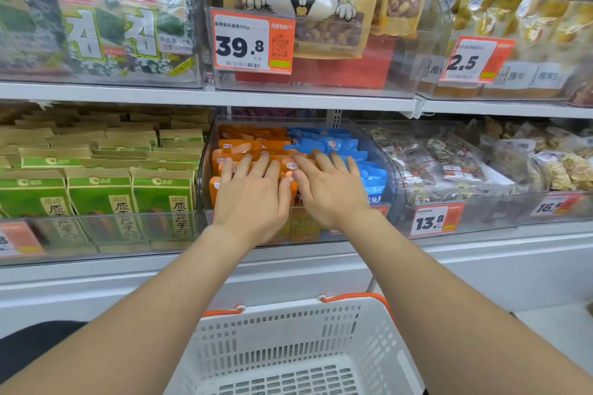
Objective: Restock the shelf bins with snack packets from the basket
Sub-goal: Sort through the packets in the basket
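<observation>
- Hands, two, bare: left hand (253,202) and right hand (333,192) lie side by side, palms down, fingers straight and spread. Neither holds anything.
- Contact: left hand presses flat on the orange packets (253,144). Right hand rests across the seam where orange meets the blue packets (340,144).
- Container: clear shelf bin (204,176), middle shelf, directly ahead of the person. It holds two rows of packets standing on edge, orange on the left and blue on the right. Each row runs front to back, away from the person.
- Fill level: both rows look packed close to the front wall (likely a tidying press, not an insertion).
- Source: white basket (288,308) with orange handles sits low and near the body, between the two forearms. Its visible floor shows no packets, though the near end is cut off by the frame, so a few may remain unseen.
- Governing relation: basket lies below and behind the hands, bin lies under them. Both hands are about equally near to each, so either could drop back to it.
- Neighbours: green cartons (99,192) in the bin to the left; price tag (436,220) reading 13.8 to the right.
</observation>
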`<state>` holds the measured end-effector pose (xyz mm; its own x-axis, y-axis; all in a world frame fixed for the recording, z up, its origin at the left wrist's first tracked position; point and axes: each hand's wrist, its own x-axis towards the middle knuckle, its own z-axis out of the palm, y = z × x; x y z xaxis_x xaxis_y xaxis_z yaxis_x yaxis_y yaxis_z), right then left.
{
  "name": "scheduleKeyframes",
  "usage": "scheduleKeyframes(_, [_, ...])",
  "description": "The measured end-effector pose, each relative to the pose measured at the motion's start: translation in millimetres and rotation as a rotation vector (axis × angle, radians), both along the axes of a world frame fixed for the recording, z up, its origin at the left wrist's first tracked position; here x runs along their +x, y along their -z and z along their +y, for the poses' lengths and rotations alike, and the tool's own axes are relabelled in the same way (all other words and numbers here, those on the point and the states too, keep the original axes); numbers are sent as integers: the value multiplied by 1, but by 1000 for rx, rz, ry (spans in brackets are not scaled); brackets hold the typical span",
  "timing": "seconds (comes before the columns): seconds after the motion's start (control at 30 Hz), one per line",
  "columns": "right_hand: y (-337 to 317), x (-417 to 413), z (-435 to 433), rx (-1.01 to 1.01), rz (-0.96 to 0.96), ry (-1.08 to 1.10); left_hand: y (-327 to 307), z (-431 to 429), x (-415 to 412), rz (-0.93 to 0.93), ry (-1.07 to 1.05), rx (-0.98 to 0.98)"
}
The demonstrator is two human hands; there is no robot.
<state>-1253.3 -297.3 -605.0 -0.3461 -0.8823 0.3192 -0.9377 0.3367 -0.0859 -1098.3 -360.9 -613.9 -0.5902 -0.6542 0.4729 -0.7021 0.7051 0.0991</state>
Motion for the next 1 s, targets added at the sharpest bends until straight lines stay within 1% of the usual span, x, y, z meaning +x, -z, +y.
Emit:
scheduleKeyframes(0.07, [1,-1,-3,6,9,12,0,-12,3,-69,21,10])
scheduleKeyframes(0.13, [3,4,-7,0,-23,0,0,-23,4,-104,24,36])
scheduleKeyframes(0.23, [-3,5,-6,-41,-129,-84,-1,-27,3,-144,25,86])
scheduleKeyframes(0.3, [-12,4,-1,-175,-233,-78,-4,-20,4,-122,45,66])
scheduleKeyframes(0.33, [-17,6,1,-269,-245,-50,-7,-17,5,-85,68,33])
scheduleKeyframes(0.4, [-25,17,1,-400,-188,-4,-16,-13,11,13,118,-30])
scheduleKeyframes(0.5, [-30,41,1,-467,-72,-57,-32,-13,29,119,124,-108])
scheduleKeyframes(0.6, [-31,75,-1,-477,-6,-129,-48,-18,56,199,144,-92])
scheduleKeyframes(0.67, [-33,102,-3,-457,25,-176,-59,-19,74,199,140,-144])
scheduleKeyframes(0.73, [-36,127,-6,-423,13,-208,-69,-18,94,181,112,-170])
scheduleKeyframes(0.87, [-40,165,-10,-352,-128,-324,-76,-32,139,156,-117,-31])
scheduleKeyframes(0.93, [-41,176,-14,-290,-157,-378,-72,-45,162,112,-238,98])
scheduleKeyframes(1.0, [-42,185,-22,-248,-135,-379,-65,-59,183,16,-339,260])
